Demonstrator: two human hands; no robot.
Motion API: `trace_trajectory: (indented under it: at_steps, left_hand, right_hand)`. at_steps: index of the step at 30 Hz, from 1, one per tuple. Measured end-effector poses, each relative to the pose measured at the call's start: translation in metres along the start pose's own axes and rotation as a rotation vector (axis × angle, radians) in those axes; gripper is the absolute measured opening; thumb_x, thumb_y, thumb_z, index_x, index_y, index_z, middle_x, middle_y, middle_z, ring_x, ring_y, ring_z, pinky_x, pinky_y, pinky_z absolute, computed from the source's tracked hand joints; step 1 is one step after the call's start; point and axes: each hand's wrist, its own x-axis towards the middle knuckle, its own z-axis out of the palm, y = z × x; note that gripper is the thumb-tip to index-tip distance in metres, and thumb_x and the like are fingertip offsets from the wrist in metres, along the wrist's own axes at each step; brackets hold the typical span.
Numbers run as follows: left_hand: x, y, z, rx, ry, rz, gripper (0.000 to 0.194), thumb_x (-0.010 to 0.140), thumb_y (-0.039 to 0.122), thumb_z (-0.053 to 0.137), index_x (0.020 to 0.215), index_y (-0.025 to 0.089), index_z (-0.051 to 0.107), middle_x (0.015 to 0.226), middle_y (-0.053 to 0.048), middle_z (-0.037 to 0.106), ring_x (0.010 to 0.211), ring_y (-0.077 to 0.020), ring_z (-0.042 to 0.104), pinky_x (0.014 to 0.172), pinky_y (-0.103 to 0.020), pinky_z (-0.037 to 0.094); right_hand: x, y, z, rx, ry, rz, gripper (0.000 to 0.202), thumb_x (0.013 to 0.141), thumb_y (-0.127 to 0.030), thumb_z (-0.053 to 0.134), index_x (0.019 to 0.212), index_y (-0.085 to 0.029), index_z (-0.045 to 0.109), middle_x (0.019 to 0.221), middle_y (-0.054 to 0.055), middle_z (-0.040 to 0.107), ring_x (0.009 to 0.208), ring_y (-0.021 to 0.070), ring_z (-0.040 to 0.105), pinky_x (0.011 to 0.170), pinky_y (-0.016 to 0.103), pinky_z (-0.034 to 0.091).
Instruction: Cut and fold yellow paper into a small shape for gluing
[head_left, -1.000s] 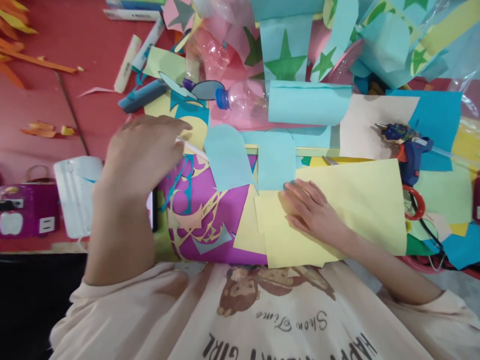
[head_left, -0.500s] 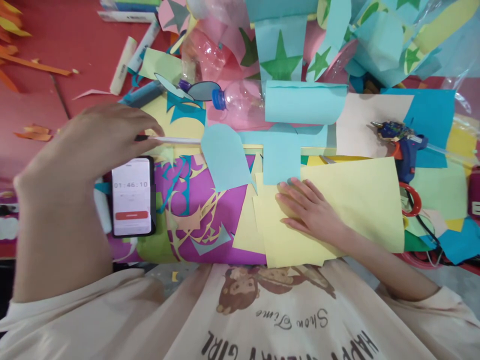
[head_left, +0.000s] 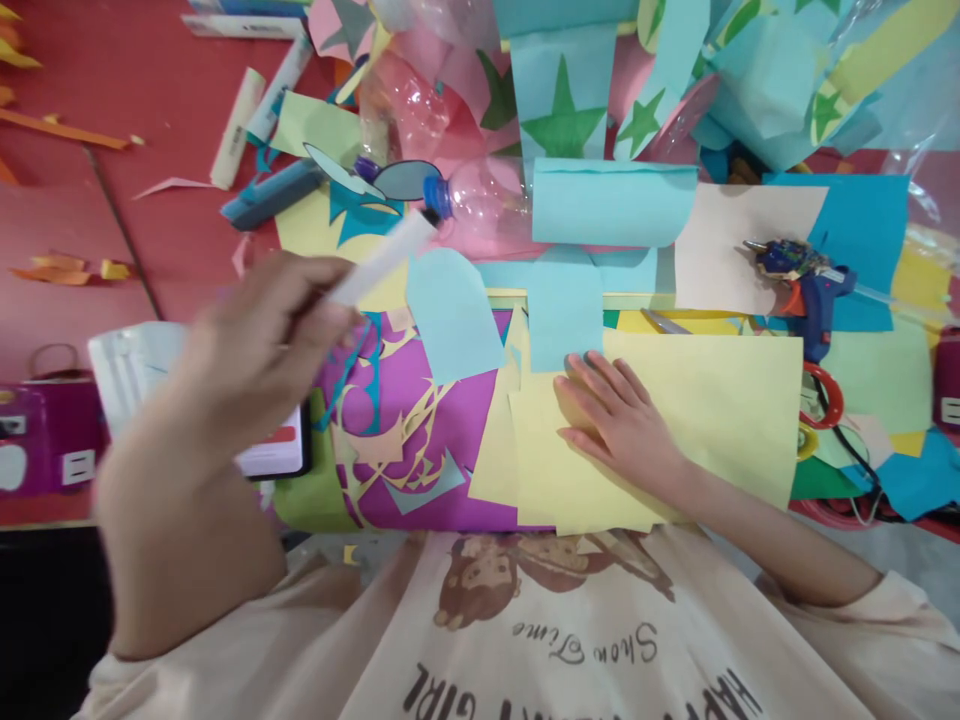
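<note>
My left hand, somewhat blurred, pinches a white marker with a black end. The marker tilts up to the right, its black end in front of the blue cap of a clear plastic bottle. Spread flat, my right hand lies on a yellow paper sheet, its fingertips at the lower edge of a light blue arch-shaped paper piece. A second light blue piece with a rounded top lies to the left, between the two hands. A phone is partly covered by my left hand.
Paper scraps lie over a purple sheet. At the right are a blue glue gun and a red-orange ring-shaped handle. Light blue paper with green stars stands at the back. Glue sticks lie upper left.
My left hand has moved right and towards me, now covering much of the phone. The marker has turned, its black end now pointing away from the hand. My right hand stays nearly still; the yellow sheet has straightened slightly.
</note>
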Motion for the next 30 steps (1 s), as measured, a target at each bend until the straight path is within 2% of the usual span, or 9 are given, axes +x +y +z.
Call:
trace_trajectory:
  at_steps: [5,8,10,14,17,21,25,27,30]
  left_hand:
    - [-0.009,0.028,0.049,-0.249,-0.253,0.107,0.018,0.092,0.029,0.040,0.104,0.024,0.053,0.072,0.003,0.055,0.056,-0.0104,0.048,0.054,-0.024,0.038]
    - [-0.017,0.041,0.071,-0.346,-0.304,0.129,0.021,0.095,0.031,0.036,0.108,0.024,0.051,0.062,0.005,0.048,0.048,-0.0111,0.044,0.047,-0.023,0.035]
    - [-0.025,0.053,0.084,-0.346,-0.341,0.211,0.021,0.096,0.030,0.035,0.106,0.023,0.052,0.070,0.003,0.057,0.052,-0.0113,0.050,0.049,-0.023,0.037]
    - [-0.044,0.076,0.110,-0.289,-0.365,0.503,0.027,0.099,0.029,0.031,0.103,0.018,0.056,0.074,-0.003,0.066,0.058,-0.0151,0.060,0.051,-0.024,0.041]
    - [-0.054,0.086,0.123,-0.256,-0.371,0.583,0.030,0.100,0.030,0.029,0.109,0.017,0.055,0.073,-0.004,0.069,0.056,-0.0153,0.063,0.047,-0.022,0.039]
    - [-0.057,0.088,0.125,-0.216,-0.421,0.582,0.033,0.102,0.034,0.029,0.111,0.020,0.058,0.071,-0.001,0.070,0.056,-0.0131,0.064,0.048,-0.020,0.036]
    - [-0.048,0.081,0.110,-0.247,-0.476,0.584,0.045,0.102,0.046,0.025,0.115,0.021,0.060,0.089,-0.003,0.073,0.073,-0.0136,0.069,0.056,-0.020,0.043]
    - [-0.037,0.069,0.096,-0.200,-0.384,0.527,0.059,0.097,0.060,0.023,0.116,0.016,0.058,0.088,-0.005,0.072,0.069,-0.0154,0.067,0.053,-0.023,0.043]
    - [-0.014,0.043,0.073,0.037,-0.100,0.212,0.054,0.098,0.055,0.023,0.116,0.017,0.058,0.085,-0.006,0.068,0.071,-0.0177,0.065,0.061,-0.031,0.050]
  right_hand:
    - [0.003,0.005,-0.003,-0.019,0.014,-0.071,0.048,0.097,-0.044,0.042,0.137,-0.018,0.051,0.150,0.010,0.047,0.141,0.0266,0.040,0.116,0.050,0.035]
    - [0.005,0.009,-0.009,0.071,0.000,-0.052,0.050,0.097,-0.045,0.042,0.138,-0.018,0.050,0.150,0.011,0.046,0.143,0.0259,0.038,0.116,0.051,0.034]
    - [0.005,0.010,-0.016,0.159,0.021,-0.033,0.050,0.097,-0.045,0.042,0.138,-0.018,0.049,0.148,0.013,0.048,0.141,0.0262,0.040,0.115,0.051,0.037]
    - [0.005,0.007,-0.031,0.522,0.000,0.036,0.056,0.094,-0.054,0.045,0.138,-0.020,0.047,0.130,0.013,0.062,0.121,0.0247,0.057,0.098,0.044,0.051]
    - [0.002,0.003,-0.036,0.885,-0.075,0.101,0.048,0.097,-0.052,0.039,0.132,-0.022,0.054,0.103,0.007,0.069,0.089,0.0171,0.064,0.078,0.033,0.056]
    - [-0.002,-0.001,-0.036,1.084,-0.102,0.166,0.040,0.098,-0.044,0.041,0.129,-0.026,0.059,0.101,0.004,0.069,0.088,0.0155,0.063,0.078,0.030,0.054]
    - [-0.007,0.002,-0.034,1.089,-0.133,0.155,0.045,0.097,-0.048,0.042,0.135,-0.028,0.054,0.108,0.005,0.067,0.091,0.0164,0.062,0.078,0.030,0.053]
    - [-0.010,0.007,-0.034,1.090,-0.102,0.167,0.052,0.097,-0.055,0.035,0.137,-0.026,0.052,0.093,0.004,0.067,0.077,0.0149,0.061,0.068,0.029,0.052]
    - [-0.018,0.016,-0.039,1.052,0.024,0.231,0.052,0.099,-0.054,0.028,0.137,-0.028,0.051,0.071,0.000,0.061,0.058,0.0125,0.056,0.054,0.026,0.048]
